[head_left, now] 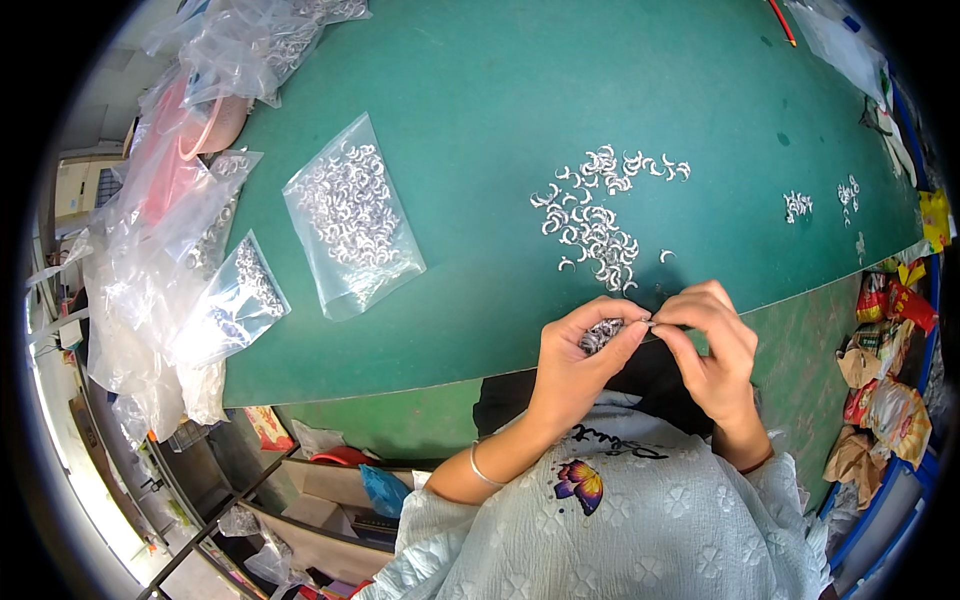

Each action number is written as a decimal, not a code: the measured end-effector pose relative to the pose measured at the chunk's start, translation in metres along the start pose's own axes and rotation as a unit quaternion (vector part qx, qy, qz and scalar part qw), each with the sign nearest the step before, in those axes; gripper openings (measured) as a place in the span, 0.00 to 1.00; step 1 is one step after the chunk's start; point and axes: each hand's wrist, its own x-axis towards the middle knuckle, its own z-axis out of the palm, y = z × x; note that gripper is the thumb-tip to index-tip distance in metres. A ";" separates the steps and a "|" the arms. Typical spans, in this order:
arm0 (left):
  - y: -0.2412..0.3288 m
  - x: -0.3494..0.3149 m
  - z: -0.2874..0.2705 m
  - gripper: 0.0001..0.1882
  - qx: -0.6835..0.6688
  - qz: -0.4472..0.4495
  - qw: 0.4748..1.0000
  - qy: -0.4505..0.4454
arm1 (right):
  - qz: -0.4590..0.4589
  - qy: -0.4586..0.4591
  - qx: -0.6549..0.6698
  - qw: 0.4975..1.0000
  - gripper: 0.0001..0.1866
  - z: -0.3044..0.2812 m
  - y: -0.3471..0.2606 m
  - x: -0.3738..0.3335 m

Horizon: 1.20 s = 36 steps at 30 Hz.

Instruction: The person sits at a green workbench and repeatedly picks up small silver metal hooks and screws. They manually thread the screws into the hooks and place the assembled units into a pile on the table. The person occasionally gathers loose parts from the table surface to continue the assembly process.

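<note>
A handful of silvery crescents (600, 336) was held in the left hand (575, 362), near the table's closest edge, with the thumb and forefinger pressed together at their tips. Between those tips a small silvery piece (650, 323) was pinched, and its other side was met by the thumb and forefinger of the right hand (718, 345), also brought together; the other right fingers were bent. The lower fingers of the left hand were hidden, so how they were set could not be told.

At eleven o'clock from the hands, a loose pile (605, 235) of like crescents was spread on the green table (470, 150), and a single crescent (667, 256) was set apart at twelve. Two small clusters (797, 207) were seen at two o'clock, and a red pencil (782, 22) at one. A clear bag (355, 215) filled with crescents was laid toward ten o'clock; a smaller bag (250, 290), partly filled, was placed at nine. Farther out at ten, a pink basket (215, 128) was partly covered by plastic.
</note>
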 end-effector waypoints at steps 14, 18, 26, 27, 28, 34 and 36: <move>-0.003 -0.001 -0.003 0.04 -0.083 -0.002 0.995 -0.057 | 0.058 -0.008 0.078 0.995 0.06 -0.004 -0.003 -0.001; -0.001 -0.001 -0.005 0.05 -0.171 -0.083 0.978 -0.091 | 0.043 0.002 0.082 0.996 0.06 -0.002 -0.004 -0.003; -0.001 0.000 -0.005 0.04 -0.258 -0.108 0.952 -0.122 | 0.029 0.007 0.077 0.997 0.06 0.000 -0.005 -0.001; -0.001 0.000 -0.006 0.05 -0.262 -0.114 0.950 -0.129 | 0.029 0.006 0.079 0.996 0.05 0.000 -0.003 0.000; -0.001 0.001 -0.008 0.05 -0.265 -0.119 0.947 -0.136 | 0.029 0.005 0.080 0.996 0.05 -0.001 -0.001 0.000; -0.003 0.001 -0.010 0.08 -0.270 -0.078 0.949 -0.143 | 0.053 0.070 -0.181 0.980 0.10 -0.001 0.031 0.012; -0.001 0.001 -0.010 0.09 -0.256 -0.068 0.955 -0.133 | 0.044 0.037 -0.217 0.975 0.11 0.003 0.037 0.012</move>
